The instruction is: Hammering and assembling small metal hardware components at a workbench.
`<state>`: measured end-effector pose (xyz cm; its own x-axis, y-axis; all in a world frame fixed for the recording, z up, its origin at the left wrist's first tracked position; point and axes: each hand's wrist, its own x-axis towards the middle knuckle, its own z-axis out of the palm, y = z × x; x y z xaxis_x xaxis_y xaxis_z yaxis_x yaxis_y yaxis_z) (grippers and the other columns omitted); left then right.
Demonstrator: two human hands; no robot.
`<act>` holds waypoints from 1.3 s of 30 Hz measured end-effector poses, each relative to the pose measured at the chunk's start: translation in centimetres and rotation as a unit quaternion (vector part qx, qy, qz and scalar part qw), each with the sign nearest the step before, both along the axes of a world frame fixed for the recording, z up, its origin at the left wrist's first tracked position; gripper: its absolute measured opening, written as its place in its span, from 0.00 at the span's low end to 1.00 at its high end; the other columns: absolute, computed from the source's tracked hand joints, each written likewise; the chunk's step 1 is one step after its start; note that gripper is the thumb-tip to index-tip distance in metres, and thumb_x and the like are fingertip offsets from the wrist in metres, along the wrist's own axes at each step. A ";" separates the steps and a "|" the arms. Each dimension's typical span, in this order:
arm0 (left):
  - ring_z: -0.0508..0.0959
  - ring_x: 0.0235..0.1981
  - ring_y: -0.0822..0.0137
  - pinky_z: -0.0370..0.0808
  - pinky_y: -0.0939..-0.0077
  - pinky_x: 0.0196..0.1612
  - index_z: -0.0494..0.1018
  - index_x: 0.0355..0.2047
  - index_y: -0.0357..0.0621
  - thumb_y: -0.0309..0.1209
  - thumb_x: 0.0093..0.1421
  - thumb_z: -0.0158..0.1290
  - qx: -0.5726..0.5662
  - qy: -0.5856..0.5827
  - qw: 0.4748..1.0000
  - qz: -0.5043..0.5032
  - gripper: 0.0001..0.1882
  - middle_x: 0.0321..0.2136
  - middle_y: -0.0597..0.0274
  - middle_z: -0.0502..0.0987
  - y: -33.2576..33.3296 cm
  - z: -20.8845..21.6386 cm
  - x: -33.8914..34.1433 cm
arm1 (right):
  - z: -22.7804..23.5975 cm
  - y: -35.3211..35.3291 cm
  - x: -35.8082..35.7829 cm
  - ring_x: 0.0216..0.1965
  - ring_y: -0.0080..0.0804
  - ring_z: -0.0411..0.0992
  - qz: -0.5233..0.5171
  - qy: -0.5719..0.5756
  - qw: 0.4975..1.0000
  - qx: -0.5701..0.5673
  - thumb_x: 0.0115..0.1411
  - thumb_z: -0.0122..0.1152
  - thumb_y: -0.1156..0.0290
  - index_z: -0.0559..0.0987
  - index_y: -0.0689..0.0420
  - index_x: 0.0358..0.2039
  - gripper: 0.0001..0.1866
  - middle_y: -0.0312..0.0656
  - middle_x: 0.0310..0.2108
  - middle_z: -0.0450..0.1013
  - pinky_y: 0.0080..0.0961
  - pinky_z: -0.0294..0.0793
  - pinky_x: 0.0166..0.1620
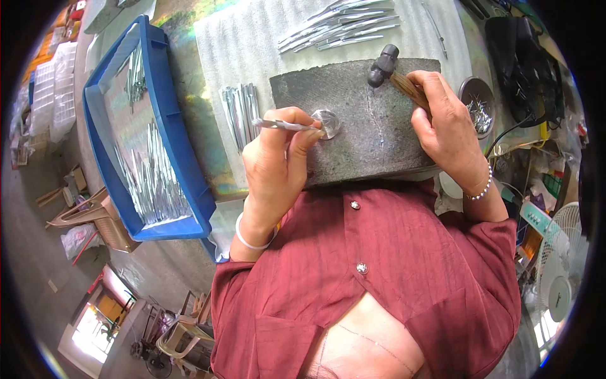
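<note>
My left hand pinches a slim silvery metal piece between thumb and fingers. The inner end of that piece is at a small round shiny disc, which rests on a dark rough slab; my fingertips partly hide where they meet. In my right hand is a hammer, gripped by its wooden handle. Its dark rounded head is over the far right part of the slab, apart from the disc. Beside my left hand lies a bundle of similar metal pieces.
Many slim metal pieces lie on white foam sheeting at the far side. To the left, a blue tray holds more. A round bowl of small metal bits is right of my right hand, near a black object.
</note>
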<state>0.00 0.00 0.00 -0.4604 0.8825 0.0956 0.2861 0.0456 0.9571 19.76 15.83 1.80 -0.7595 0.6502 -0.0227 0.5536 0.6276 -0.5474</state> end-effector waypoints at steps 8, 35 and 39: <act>0.78 0.26 0.56 0.74 0.70 0.27 0.72 0.35 0.38 0.16 0.46 0.54 0.047 0.285 0.955 -0.063 0.14 0.28 0.53 0.76 0.1 0.3 0.4 | 2.8 -2.3 -1.8 0.22 0.13 0.59 0.031 0.195 0.921 -0.337 0.52 0.58 0.80 0.70 0.60 0.42 0.15 0.29 0.22 0.62 0.13 0.59 0.25; 0.75 0.19 0.60 0.71 0.69 0.19 0.69 0.32 0.45 0.24 0.49 0.51 0.090 0.244 0.965 -0.045 0.08 0.22 0.61 0.67 -0.1 -0.8 -0.1 | 10.0 -4.1 -1.4 0.28 0.27 0.73 0.214 0.147 0.962 -0.091 0.60 0.53 0.73 0.69 0.67 0.49 0.18 0.51 0.35 0.74 0.22 0.71 0.33; 0.75 0.19 0.60 0.70 0.69 0.19 0.69 0.32 0.46 0.23 0.49 0.51 0.090 0.235 0.966 -0.055 0.09 0.22 0.61 0.67 0.2 -0.6 -0.1 | 11.3 -4.4 -1.8 0.21 0.34 0.72 0.221 0.107 0.968 0.057 0.45 0.62 0.79 0.73 0.68 0.43 0.21 0.44 0.25 0.74 0.25 0.68 0.23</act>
